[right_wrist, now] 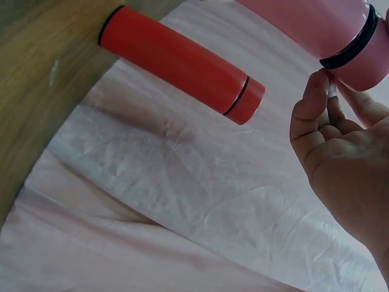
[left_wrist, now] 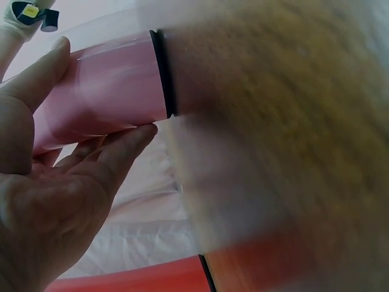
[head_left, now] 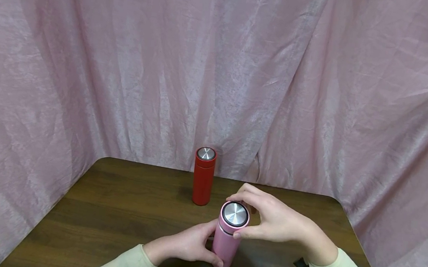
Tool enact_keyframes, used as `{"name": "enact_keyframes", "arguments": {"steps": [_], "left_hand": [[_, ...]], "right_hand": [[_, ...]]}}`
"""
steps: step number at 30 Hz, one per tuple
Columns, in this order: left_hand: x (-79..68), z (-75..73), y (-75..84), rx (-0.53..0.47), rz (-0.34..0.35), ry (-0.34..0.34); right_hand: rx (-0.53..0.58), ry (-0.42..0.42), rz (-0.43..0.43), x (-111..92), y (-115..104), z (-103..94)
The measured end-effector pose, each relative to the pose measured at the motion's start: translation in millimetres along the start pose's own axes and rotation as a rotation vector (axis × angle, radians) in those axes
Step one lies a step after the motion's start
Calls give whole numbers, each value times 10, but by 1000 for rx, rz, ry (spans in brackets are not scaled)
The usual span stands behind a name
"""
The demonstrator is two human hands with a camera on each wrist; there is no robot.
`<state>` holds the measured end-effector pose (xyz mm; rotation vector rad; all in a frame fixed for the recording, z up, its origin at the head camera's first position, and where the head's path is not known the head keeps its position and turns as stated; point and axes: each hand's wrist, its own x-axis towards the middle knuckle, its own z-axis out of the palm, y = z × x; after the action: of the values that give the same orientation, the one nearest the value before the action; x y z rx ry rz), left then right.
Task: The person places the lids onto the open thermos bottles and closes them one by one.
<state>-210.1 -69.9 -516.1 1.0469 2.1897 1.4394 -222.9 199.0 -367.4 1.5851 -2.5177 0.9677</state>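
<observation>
A pink thermos bottle stands near the front of the table, between both hands. My left hand grips its lower body, thumb on the near side. In the left wrist view the bottle's dark base ring shows just past the fingertips. From the right, my right hand holds the pink lid by its sides, thumb in front and fingers behind. The lid has a shiny silver top, and a dark ring marks the seam below it.
Behind the pink bottle, a red thermos bottle with a silver-topped lid stands upright toward the table's back edge. The brown wooden table has rounded back corners. Pink velvet curtains hang around the back and sides.
</observation>
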Motion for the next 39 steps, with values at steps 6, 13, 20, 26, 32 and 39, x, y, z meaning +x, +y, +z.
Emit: {"name": "enact_keyframes", "arguments": {"steps": [6,13,20,26,32,39], "left_hand": [[1,2,10,-26,-4,-5],[0,2,13,-5,0,-3],[7,-1,17,3,-1,-5],[13,-16,23,9,-11,-9],[13,-6,16,-2,-10,-1],[3,18,2,-18,-5,1]], "right_hand": [[73,24,-4,-36,30,79],[150,107,8,-89,112,270],[225,199,-10,-121,138,397],[237,260,-59,-134,151,458],[254,276,-97,-128,163,503],[272,297,-75,-146,183,538]]}}
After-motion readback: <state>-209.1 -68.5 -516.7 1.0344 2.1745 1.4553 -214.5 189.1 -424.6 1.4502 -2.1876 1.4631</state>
